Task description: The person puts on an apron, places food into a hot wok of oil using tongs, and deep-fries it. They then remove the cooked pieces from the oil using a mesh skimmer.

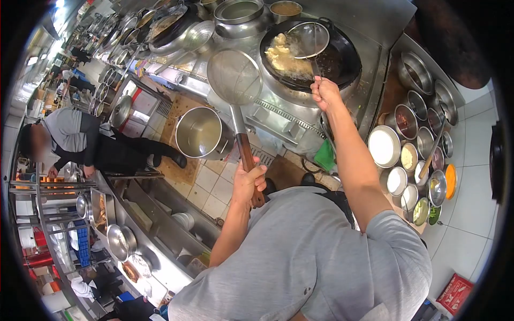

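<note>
Both grips closed — left hand (249, 184) around the strainer handle (246, 150), right hand (326, 93) around the ladle handle (316, 68), likely for distance from the wok (345, 51)

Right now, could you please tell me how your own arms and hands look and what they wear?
The right arm comes out of a short, plain grey sleeve; its forearm is bare. The left forearm is bare too. Neither the left hand nor the right hand wears a glove, and no watch shows.
</note>
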{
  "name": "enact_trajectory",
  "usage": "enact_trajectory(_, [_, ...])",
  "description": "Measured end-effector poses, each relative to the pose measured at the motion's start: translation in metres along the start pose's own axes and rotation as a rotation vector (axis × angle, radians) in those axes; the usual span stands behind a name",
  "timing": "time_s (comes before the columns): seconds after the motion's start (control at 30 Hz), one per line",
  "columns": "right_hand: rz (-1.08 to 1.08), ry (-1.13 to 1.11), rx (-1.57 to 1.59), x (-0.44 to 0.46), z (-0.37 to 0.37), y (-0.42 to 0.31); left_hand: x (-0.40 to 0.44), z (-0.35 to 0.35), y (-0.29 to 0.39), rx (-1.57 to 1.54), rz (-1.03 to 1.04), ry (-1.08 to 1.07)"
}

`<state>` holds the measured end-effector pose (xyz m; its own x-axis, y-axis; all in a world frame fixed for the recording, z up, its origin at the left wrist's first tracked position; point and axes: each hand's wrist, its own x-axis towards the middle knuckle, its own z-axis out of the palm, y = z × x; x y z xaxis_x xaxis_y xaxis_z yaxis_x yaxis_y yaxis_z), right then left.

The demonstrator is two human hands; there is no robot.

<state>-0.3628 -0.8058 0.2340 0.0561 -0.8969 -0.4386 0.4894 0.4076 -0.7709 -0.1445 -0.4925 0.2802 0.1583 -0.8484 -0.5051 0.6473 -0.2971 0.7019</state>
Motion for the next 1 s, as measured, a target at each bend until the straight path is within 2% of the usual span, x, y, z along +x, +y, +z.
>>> enact_trajectory(0.07, [0.031, -0.082, 0.014, -0.007, 0.003, 0.003, 0.0, -0.002, -0.001, -0.009, -0.006, -0.005])
enact_trajectory(0.3, [0.074, -0.096, -0.123, -0.047, -0.003, -0.006, 0.001, -0.005, -0.001, 0.004, -0.035, 0.007])
enact_trajectory(0.5, [0.001, -0.068, -0.615, -0.092, -0.031, -0.029, 0.005, -0.01, -0.002, 0.008, -0.044, -0.02])
enact_trajectory(0.6, [0.019, -0.056, -0.75, -0.121, -0.044, -0.049, 0.007, -0.008, -0.001, 0.02, -0.049, -0.009])
enact_trajectory(0.8, [0.091, -0.071, -0.515, -0.105, -0.059, -0.049, 0.018, -0.006, -0.003, -0.016, -0.079, -0.078])
enact_trajectory(0.9, [0.157, -0.103, -0.246, -0.088, -0.058, -0.024, 0.028, -0.004, -0.006, -0.044, -0.093, -0.079])
enact_trajectory(1.0, [0.189, -0.103, -0.202, -0.099, -0.056, -0.02, 0.028, 0.001, -0.003, -0.056, -0.099, -0.071])
